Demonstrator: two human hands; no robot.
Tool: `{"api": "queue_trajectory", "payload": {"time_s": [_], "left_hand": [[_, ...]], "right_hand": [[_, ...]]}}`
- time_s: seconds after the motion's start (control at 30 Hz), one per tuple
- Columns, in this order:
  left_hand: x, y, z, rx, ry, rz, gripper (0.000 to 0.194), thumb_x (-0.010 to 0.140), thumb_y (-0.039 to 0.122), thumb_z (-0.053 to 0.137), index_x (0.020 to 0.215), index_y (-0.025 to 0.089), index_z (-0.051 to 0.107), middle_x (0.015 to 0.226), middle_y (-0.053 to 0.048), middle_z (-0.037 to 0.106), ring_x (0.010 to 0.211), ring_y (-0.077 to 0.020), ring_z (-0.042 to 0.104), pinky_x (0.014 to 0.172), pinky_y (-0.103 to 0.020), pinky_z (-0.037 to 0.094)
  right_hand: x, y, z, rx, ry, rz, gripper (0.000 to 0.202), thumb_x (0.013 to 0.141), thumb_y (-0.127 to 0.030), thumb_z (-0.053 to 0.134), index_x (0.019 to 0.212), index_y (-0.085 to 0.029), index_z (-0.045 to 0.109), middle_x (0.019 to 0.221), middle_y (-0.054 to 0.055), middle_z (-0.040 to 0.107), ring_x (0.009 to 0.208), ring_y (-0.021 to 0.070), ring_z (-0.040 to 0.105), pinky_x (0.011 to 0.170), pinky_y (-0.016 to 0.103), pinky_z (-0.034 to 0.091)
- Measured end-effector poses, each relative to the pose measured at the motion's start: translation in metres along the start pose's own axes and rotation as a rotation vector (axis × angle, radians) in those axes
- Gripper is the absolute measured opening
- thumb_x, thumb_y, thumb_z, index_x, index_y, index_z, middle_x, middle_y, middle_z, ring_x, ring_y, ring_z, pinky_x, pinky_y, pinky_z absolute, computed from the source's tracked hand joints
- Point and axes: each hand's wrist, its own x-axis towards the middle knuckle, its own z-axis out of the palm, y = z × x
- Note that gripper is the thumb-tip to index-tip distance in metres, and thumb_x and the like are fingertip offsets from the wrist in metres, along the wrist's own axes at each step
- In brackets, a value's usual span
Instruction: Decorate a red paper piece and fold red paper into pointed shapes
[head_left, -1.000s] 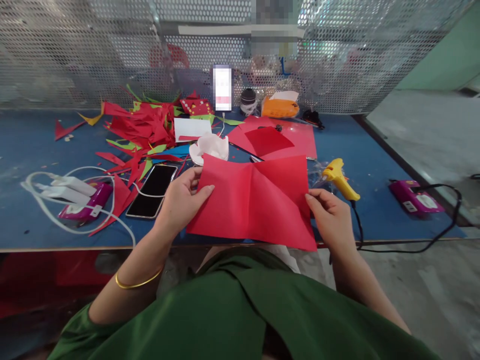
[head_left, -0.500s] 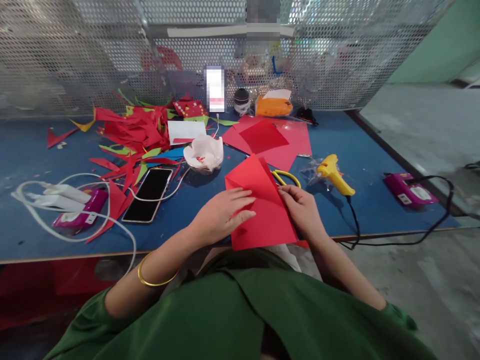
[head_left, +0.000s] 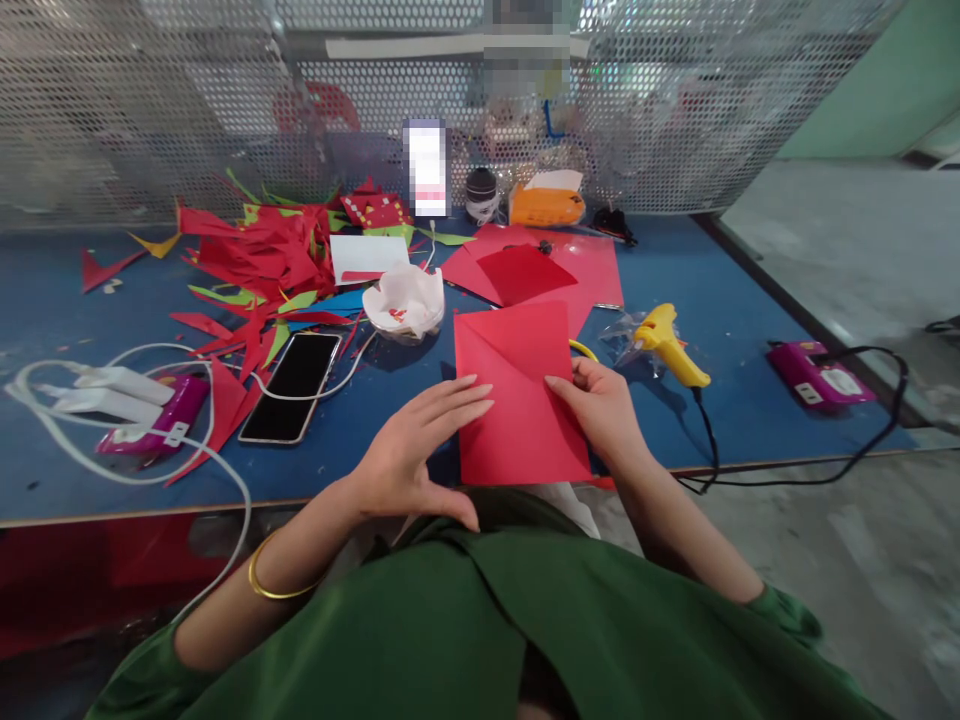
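Observation:
A sheet of red paper (head_left: 517,420) with a diagonal crease near its top lies at the table's front edge, before my body. My right hand (head_left: 604,405) pinches its right edge, thumb on top and the fingers curled at the edge. My left hand (head_left: 420,445) is at the sheet's left side, fingers stretched over the left edge and thumb spread apart toward me. Just past the sheet's right edge shows a bit of a yellow handle (head_left: 583,350); the rest is hidden under the paper.
Right of the sheet lies a yellow glue gun (head_left: 671,345), its black cord running to a purple power strip (head_left: 817,375). On the left are a phone (head_left: 292,388), white cables and red paper scraps (head_left: 262,250). A white paper bowl (head_left: 405,303) and more red sheets (head_left: 592,265) lie behind.
The folded-over top of the red sheet has been opened out flat. My left hand has drawn back to the left, its thumb spreading; my right hand still grips the right edge.

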Motion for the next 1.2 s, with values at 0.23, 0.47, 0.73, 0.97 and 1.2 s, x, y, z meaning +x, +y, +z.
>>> {"api": "queue_trajectory", "payload": {"time_s": [0.23, 0.47, 0.73, 0.97, 1.2], "left_hand": [[-0.020, -0.013, 0.012, 0.572, 0.112, 0.274, 0.044, 0.098, 0.011, 0.051, 0.141, 0.015, 0.052, 0.139, -0.010, 0.064, 0.140, -0.0221, 0.048, 0.118, -0.041, 0.039], [-0.022, -0.017, 0.012, 0.564, 0.165, 0.275, 0.040, 0.099, 0.005, 0.039, 0.135, 0.011, 0.056, 0.129, -0.012, 0.070, 0.130, -0.0228, 0.058, 0.105, -0.038, 0.054], [-0.022, -0.019, 0.018, 0.567, 0.182, 0.216, 0.038, 0.093, 0.005, 0.043, 0.124, 0.013, 0.063, 0.122, -0.010, 0.074, 0.118, -0.0232, 0.068, 0.099, -0.040, 0.058], [-0.032, -0.026, 0.017, 0.587, 0.034, 0.179, 0.038, 0.094, 0.007, 0.042, 0.122, 0.013, 0.067, 0.125, -0.010, 0.072, 0.120, -0.0243, 0.067, 0.100, -0.042, 0.057], [-0.025, -0.028, 0.012, 0.601, -0.060, -0.055, 0.041, 0.094, 0.013, 0.045, 0.130, 0.004, 0.062, 0.137, -0.020, 0.063, 0.127, -0.0304, 0.061, 0.103, -0.045, 0.054]], "right_hand": [[-0.004, -0.007, 0.008, 0.203, -0.068, 0.115, 0.030, 0.068, -0.041, 0.079, 0.091, -0.023, 0.071, 0.084, 0.004, 0.077, 0.073, 0.0273, 0.073, 0.073, 0.046, 0.061], [-0.006, -0.002, -0.013, -0.264, 0.104, -0.357, 0.055, 0.090, -0.063, 0.054, 0.122, -0.020, 0.064, 0.118, 0.013, 0.073, 0.113, 0.0321, 0.067, 0.099, 0.055, 0.052], [-0.046, -0.006, -0.013, -0.961, -0.470, -0.950, 0.058, 0.097, -0.041, 0.054, 0.147, -0.013, 0.046, 0.143, 0.017, 0.059, 0.135, 0.0280, 0.054, 0.111, 0.048, 0.046], [-0.035, 0.019, -0.016, -1.089, -0.362, -1.075, 0.037, 0.096, -0.008, 0.042, 0.125, -0.008, 0.065, 0.125, 0.012, 0.072, 0.119, 0.0233, 0.066, 0.097, 0.038, 0.056], [-0.051, 0.016, -0.015, -1.009, -0.342, -1.157, 0.033, 0.093, -0.014, 0.050, 0.120, -0.008, 0.069, 0.119, 0.012, 0.075, 0.112, 0.0242, 0.070, 0.095, 0.039, 0.056]]}}
